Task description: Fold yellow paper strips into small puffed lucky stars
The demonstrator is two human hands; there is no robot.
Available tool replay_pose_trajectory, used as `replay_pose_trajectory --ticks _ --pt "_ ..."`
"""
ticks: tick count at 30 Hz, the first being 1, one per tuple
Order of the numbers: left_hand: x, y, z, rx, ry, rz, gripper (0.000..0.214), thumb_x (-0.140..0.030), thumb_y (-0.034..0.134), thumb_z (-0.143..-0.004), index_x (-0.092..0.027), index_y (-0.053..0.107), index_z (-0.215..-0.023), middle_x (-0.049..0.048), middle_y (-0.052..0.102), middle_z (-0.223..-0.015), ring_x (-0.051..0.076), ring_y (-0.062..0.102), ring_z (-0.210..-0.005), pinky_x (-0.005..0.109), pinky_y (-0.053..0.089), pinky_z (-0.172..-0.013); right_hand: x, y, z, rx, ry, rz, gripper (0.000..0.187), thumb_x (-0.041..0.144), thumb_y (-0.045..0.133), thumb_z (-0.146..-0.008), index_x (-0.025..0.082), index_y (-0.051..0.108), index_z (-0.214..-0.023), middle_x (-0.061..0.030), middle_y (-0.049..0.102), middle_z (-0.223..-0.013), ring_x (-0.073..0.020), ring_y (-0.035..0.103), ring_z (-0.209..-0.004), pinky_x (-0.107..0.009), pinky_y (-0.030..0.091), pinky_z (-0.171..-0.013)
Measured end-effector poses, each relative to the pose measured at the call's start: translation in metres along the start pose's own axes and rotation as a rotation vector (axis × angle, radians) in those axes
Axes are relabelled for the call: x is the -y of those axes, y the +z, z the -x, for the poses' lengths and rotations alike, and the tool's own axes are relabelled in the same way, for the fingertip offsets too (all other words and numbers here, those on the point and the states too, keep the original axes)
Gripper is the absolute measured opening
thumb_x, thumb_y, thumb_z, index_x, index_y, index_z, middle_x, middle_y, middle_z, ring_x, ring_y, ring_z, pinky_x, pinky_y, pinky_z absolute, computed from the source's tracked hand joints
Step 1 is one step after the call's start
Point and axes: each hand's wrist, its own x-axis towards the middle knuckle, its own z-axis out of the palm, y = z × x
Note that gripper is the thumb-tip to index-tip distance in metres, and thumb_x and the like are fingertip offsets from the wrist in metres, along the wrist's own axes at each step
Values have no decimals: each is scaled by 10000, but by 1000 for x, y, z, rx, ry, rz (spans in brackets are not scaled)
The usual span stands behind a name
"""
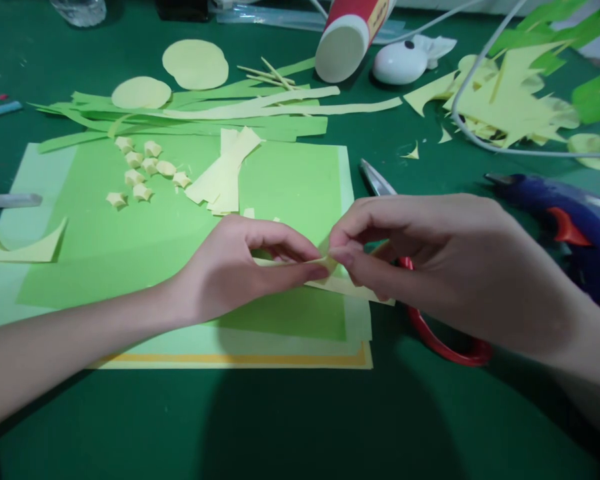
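Both hands pinch one pale yellow paper strip [286,262] above the green sheets. My left hand [250,257] is closed, thumb and forefinger pressed on the strip. Its right end sits between the thumb and forefinger of my right hand [405,260], where the paper looks folded or bent; the fingers partly hide the fold. Another pale strip [353,288] lies under the fingers. Small folded paper stars [143,192] are scattered on the green paper [170,247], beside a crossed pile of short yellow strips [225,173]. Red-handled scissors [447,347] lie partly beneath my right hand.
A blue glue gun [570,220] lies at the right. Yellow paper scraps [510,100] and a white cable [460,120] are at the back right. Behind the sheets are green strips [260,127], yellow paper circles [195,65], a tipped paper cup [344,50] and a white rounded object [400,63].
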Motion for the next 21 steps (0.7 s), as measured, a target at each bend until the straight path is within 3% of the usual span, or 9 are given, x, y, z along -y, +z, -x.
replay_pose_trajectory --ticks 7,21 --pt "1 1 0 -2 2 -5 46 -196 661 -695 -153 675 -705 -13 694 -695 72 607 -598 132 445 -510 1 1 -1 28 47 -42 108 161 519 -733 191 553 -635 13 531 -526 -67 425 -418 -179 339 -319" --pt "2 -2 0 78 -22 -1 87 -230 647 -717 -186 696 -772 -21 710 -753 103 644 -665 162 489 -586 -6 4 0 59 -183 -18 150 155 452 -826 217 476 -691 7 521 -603 -100 452 -519 -239 320 -424"
